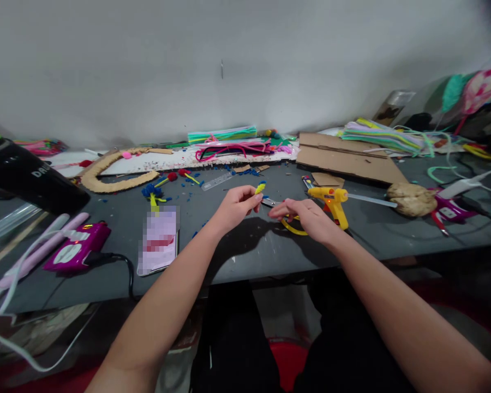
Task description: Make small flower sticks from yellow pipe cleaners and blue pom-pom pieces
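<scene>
My left hand [242,206] is closed in a pinch on a short fuzzy yellow pipe cleaner piece [261,188], which sticks up above the fingertips. Close to its right, my right hand [305,215] is curled round a pair of scissors [269,202]. Their metal blades point left toward the left fingertips, and a yellow handle shows below the palm; the grip itself is partly hidden. Left of both hands, a blue fuzzy flower with a yellow stem [152,192] lies behind a phone [159,240]. Beyond them is a clear ruler [217,182].
A yellow glue gun [329,201] lies right of my right hand, its glue stick reaching a tan lump [411,199]. Cardboard [343,158] and pipe cleaner bundles [382,136] line the wall. A black tumbler [33,174] and purple power block [79,248] stand left.
</scene>
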`<state>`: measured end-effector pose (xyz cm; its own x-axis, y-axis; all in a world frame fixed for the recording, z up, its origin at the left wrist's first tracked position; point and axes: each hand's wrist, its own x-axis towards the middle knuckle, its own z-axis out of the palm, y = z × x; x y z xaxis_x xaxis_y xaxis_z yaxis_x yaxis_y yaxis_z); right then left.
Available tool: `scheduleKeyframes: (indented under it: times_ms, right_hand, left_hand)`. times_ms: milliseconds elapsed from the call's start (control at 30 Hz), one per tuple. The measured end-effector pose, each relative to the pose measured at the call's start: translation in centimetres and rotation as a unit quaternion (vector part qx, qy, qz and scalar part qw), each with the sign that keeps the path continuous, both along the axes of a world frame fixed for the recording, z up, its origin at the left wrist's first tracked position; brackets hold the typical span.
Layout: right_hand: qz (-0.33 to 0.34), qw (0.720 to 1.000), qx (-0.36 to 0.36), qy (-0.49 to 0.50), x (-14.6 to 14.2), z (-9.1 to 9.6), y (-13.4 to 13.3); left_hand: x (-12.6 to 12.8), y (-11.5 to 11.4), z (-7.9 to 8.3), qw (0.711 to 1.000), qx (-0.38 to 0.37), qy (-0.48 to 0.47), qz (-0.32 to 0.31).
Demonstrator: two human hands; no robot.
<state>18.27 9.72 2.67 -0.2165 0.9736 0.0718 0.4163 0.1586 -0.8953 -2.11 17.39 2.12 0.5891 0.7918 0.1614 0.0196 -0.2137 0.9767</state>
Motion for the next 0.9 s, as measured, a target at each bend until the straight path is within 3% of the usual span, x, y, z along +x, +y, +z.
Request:
scheduleKeyframes:
  times_ms: [133,233,433,600,900]
  right_hand:
    - [0.009,0.982,0.174,-0.069,-0.6,-0.2,-0.1]
    - [0.013,0.958,0.244,-0.152,-1.0,-0.4,-0.1]
    - [-0.005,0.955,0.266,-0.132,-1.7,0.3,-0.6]
    - [0.028,0.963,0.243,-0.114,-2.2,0.9,-1.0]
    - [-0.077,0.964,0.230,-0.113,-1.8,0.9,-0.6]
  left_hand:
    - [-0.1,0.0,0.2,0.999,-0.025,-0.021,0.003]
    - [-0.2,0.1,0.4,0.998,-0.050,-0.047,0.006]
    - [-0.6,0.3,0.6,0.990,-0.089,-0.111,-0.006]
    - [-0.6,0.2,0.7,0.989,-0.089,-0.120,0.004]
    - [-0.7,0.7,0.5,0.989,-0.063,-0.123,0.050]
